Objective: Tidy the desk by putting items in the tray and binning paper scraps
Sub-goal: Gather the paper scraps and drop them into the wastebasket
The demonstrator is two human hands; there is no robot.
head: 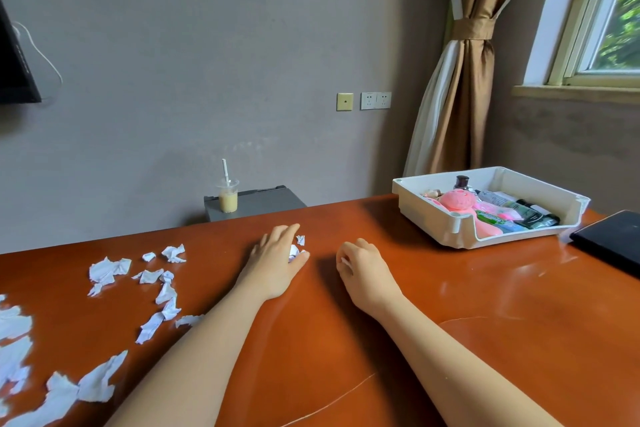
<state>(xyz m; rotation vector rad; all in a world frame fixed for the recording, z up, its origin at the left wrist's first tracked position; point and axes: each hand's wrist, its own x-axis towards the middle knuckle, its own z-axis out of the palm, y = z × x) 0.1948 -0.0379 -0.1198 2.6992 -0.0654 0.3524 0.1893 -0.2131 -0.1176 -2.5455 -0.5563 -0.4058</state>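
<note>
My left hand (277,255) lies on the brown desk (381,305) near its far edge, fingers curled round a crumpled white paper scrap (293,251); another tiny scrap (300,239) lies just past the fingertips. My right hand (362,265) sits beside it to the right, fingers curled, with a bit of white paper (344,263) showing inside the grip. Several torn white paper scraps (162,288) are strewn over the left part of the desk. A white tray (429,215) at the far right holds a pink toy (457,201), bottles and tubes.
A black flat object (613,239) lies at the desk's right edge beside the tray. Behind the desk stands a grey unit (263,203) carrying a plastic cup of yellow drink (228,196) with a straw. A curtain and window are at the right.
</note>
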